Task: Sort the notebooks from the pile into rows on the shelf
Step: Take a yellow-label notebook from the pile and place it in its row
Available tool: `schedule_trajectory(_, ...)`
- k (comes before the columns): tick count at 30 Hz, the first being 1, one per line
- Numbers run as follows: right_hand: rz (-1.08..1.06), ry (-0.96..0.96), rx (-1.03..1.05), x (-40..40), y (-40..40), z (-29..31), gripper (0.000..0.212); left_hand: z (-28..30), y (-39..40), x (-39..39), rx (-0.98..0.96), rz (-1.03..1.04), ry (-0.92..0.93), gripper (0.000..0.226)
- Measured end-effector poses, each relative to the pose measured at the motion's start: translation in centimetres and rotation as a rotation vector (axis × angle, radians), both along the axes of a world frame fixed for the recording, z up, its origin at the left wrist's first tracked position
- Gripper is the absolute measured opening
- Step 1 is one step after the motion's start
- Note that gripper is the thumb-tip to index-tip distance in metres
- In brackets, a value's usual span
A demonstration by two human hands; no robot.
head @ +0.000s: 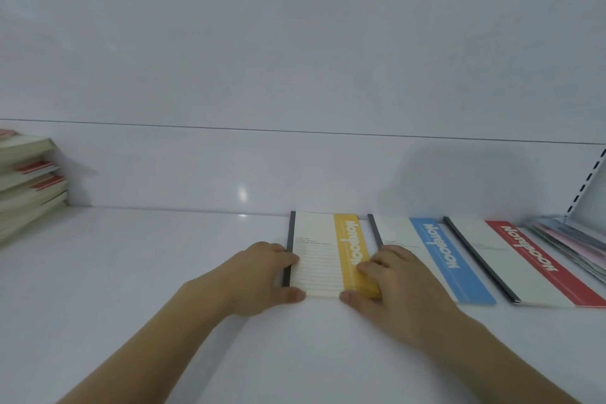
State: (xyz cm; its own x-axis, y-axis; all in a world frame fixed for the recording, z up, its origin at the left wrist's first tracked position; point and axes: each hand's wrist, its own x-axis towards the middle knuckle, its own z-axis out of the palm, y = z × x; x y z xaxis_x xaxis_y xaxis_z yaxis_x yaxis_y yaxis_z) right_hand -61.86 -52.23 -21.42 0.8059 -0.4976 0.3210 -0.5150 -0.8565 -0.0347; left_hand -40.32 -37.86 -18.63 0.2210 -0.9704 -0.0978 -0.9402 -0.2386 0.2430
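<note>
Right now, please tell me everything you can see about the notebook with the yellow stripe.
The yellow-striped notebook lies flat on the white shelf, leftmost in a row beside the blue-striped notebook. Its cover looks like cream paper with faint ruled lines, a dark spine along its left edge and a yellow band printed "Notebook" on its right. The left hand grips its left edge, and the right hand covers its near right corner.

Shelf (pixel 147 272) open between pile (pixel 29 180) and notebooks (pixel 426 249).
</note>
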Motion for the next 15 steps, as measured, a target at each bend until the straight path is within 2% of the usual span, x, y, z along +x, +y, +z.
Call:
schedule_trajectory(4, -0.014, 0.031, 0.034, -0.1, 0.2, 0.3, 0.075, 0.0, -0.1, -0.2, -0.004, 0.027, 0.018, 0.069)
schedule_trajectory(10, -0.004, 0.029, 0.03, -0.3, 0.5, 0.4, 0.071, 0.5, -0.1, -1.0, 0.057, 0.041, -0.003, 0.061)
schedule_trajectory(15, -0.016, 0.049, 0.042, -0.6, 0.5, 0.9, 0.08, 0.1, 0.9, -1.6, -0.038, 0.106, 0.046, 0.082)
